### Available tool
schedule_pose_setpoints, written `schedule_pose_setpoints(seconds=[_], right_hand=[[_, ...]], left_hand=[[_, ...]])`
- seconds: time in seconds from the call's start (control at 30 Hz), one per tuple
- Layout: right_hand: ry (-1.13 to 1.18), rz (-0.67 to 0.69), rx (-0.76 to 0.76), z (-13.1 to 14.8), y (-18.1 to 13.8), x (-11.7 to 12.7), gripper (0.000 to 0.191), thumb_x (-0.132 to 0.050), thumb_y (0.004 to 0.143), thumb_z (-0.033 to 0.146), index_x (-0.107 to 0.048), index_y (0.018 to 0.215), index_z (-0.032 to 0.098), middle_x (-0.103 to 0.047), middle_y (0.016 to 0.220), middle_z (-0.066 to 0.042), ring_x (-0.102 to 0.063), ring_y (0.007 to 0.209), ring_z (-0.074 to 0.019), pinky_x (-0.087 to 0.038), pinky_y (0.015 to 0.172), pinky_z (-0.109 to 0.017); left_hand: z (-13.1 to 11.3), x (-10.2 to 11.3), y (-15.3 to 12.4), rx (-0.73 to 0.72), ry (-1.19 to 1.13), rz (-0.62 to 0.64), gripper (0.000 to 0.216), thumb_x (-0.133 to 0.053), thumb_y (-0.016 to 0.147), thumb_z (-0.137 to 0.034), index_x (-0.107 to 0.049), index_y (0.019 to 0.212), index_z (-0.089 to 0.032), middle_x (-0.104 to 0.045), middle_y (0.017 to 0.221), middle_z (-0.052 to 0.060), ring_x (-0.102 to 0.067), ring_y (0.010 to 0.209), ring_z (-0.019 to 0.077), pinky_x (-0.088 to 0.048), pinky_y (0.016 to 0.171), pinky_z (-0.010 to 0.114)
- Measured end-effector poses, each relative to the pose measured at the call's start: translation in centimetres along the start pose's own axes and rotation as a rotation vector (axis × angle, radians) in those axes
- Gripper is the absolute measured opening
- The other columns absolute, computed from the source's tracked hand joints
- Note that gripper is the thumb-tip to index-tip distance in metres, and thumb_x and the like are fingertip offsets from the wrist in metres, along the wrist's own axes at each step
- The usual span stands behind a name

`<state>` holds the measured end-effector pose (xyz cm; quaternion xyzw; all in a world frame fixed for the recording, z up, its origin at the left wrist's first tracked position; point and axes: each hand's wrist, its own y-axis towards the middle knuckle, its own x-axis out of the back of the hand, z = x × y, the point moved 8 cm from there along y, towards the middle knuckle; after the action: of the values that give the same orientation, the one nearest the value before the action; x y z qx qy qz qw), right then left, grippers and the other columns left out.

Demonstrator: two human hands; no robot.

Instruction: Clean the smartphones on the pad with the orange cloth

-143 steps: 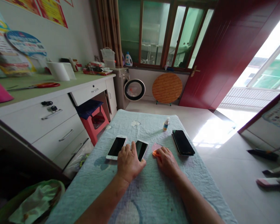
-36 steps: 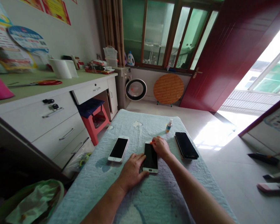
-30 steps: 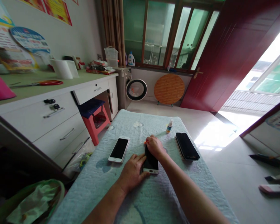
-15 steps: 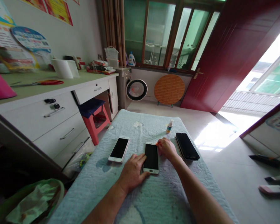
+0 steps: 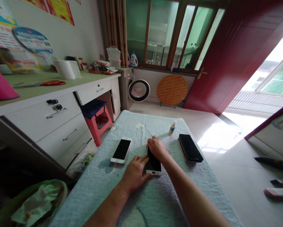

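A white-framed smartphone (image 5: 154, 164) with a dark screen lies face up in the middle of the cloth-covered table. My left hand (image 5: 134, 171) braces it, fingers along its left edge and thumb at its bottom edge. Over the phone's upper end, my right hand (image 5: 157, 147) is closed in a pinch. A small orange piece (image 5: 148, 144) pokes out at its fingertips, too small to name; the hand hides the top of the screen. To the left lies another white phone (image 5: 121, 150). On the right, a black phone (image 5: 190, 148) rests on top of a paler one.
A small spray bottle (image 5: 172, 127) stands near the far edge of the quilted blue cloth (image 5: 141, 126). Left of the table are a desk (image 5: 37, 116) with drawers, a red stool (image 5: 97, 126) and a green bin (image 5: 62, 189). A red door (image 5: 217, 56) stands at right.
My right hand has moved left, from the phone's top right corner across its upper end, carrying the orange piece. My left hand stays at the phone's left edge.
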<state>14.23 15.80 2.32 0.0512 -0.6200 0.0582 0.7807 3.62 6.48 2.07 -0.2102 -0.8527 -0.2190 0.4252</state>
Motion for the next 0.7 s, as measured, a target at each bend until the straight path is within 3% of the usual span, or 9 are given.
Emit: schedule_pose_setpoints(seconds=[0.23,0.37,0.5,0.7], right_hand=[[0.031,0.042,0.055,0.8,-1.9,0.3,0.024,-0.045,0.091,0.023,-0.069,0.091,0.022,-0.062,0.093,-0.004,-0.058,0.076,-0.0131,-0.033,0.061,-0.023],[0.036,0.053,0.105,1.5,-4.5,0.1,0.025,-0.046,0.092,0.026,-0.069,0.085,0.021,-0.060,0.087,-0.002,-0.052,0.067,-0.0109,-0.027,0.056,-0.023],[0.094,0.107,0.218,2.9,-7.4,-0.2,0.017,-0.053,0.086,0.020,-0.069,0.080,0.019,-0.056,0.082,0.000,-0.046,0.061,-0.0080,-0.025,0.054,-0.023],[0.220,0.210,0.326,4.3,-9.6,0.7,0.013,-0.059,0.082,0.020,-0.070,0.075,0.019,-0.055,0.078,0.001,-0.047,0.062,-0.0072,-0.028,0.056,-0.020]], left_hand=[[0.7,-0.3,-0.2,-0.004,-0.067,-0.106,0.063,-0.067,0.075,-0.058,-0.054,0.123,-0.019,-0.061,0.117,0.011,-0.055,0.106,0.0314,-0.044,0.096,0.048],[1.9,-0.9,-0.6,0.001,-0.122,-0.200,0.086,-0.068,0.073,-0.060,-0.033,0.139,-0.019,-0.052,0.128,0.016,-0.052,0.115,0.0340,-0.043,0.097,0.051],[2.4,-1.5,-0.6,-0.007,-0.122,-0.195,0.093,-0.069,0.075,-0.050,-0.018,0.146,-0.018,-0.047,0.133,0.018,-0.048,0.122,0.0351,-0.043,0.098,0.053],[1.7,-1.0,-0.3,-0.039,-0.061,-0.157,0.071,-0.065,0.078,-0.040,-0.038,0.138,-0.014,-0.051,0.128,0.018,-0.049,0.119,0.0334,-0.043,0.100,0.050]])
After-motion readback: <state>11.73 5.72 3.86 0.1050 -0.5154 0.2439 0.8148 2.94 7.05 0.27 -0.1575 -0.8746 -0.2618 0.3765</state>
